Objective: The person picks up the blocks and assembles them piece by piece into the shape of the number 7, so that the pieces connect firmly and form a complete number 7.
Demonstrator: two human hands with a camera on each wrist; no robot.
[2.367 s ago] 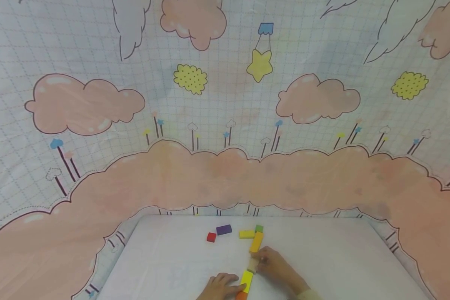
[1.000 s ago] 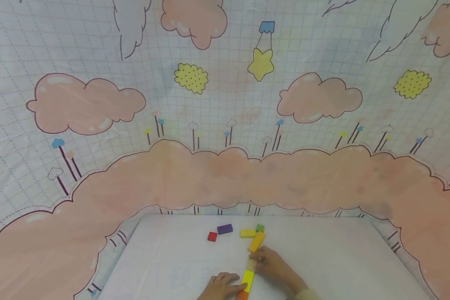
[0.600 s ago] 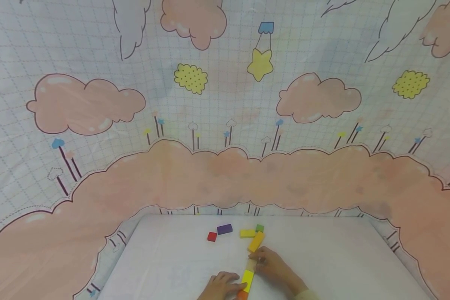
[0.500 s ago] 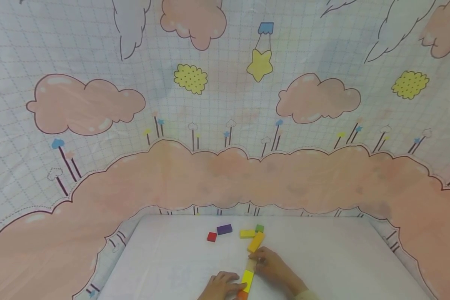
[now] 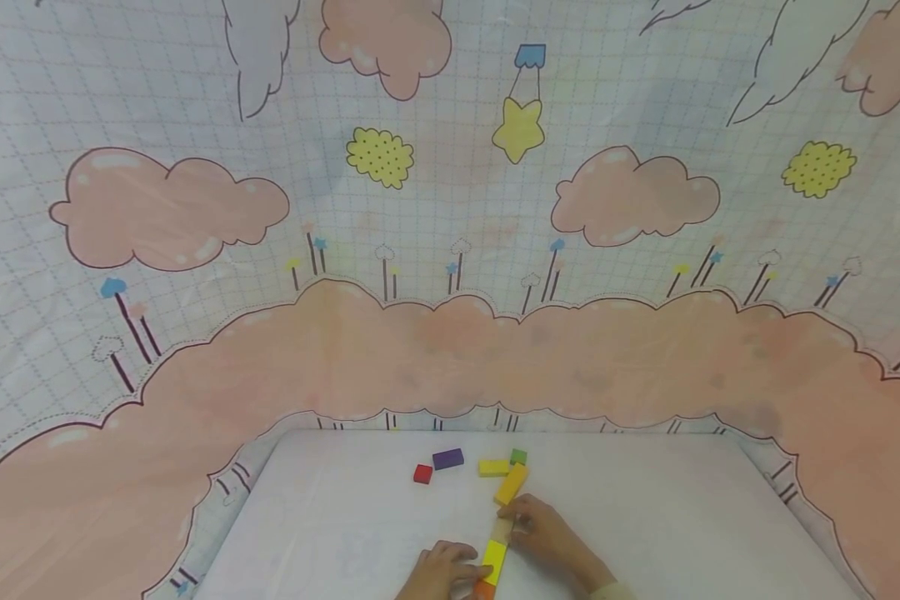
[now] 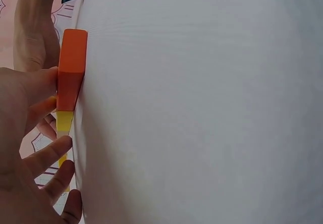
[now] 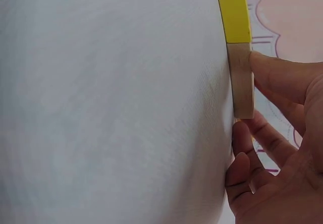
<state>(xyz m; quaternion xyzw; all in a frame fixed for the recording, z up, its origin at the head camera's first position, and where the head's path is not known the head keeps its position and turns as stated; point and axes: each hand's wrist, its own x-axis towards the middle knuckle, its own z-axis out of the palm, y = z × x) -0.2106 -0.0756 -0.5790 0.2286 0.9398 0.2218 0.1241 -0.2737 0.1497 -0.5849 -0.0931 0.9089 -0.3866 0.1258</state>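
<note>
Left hand, loosely spread, touches the orange block before the yellow block; right hand pinches the wooden block beyond it, likely to align them.

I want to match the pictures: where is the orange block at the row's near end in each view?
Head: the orange block lies at the bottom edge, near the middle, cut off.
Left wrist: upper left.
Right wrist: not in it.
Shared landmark: the yellow block adjoining it, in all views.
</note>
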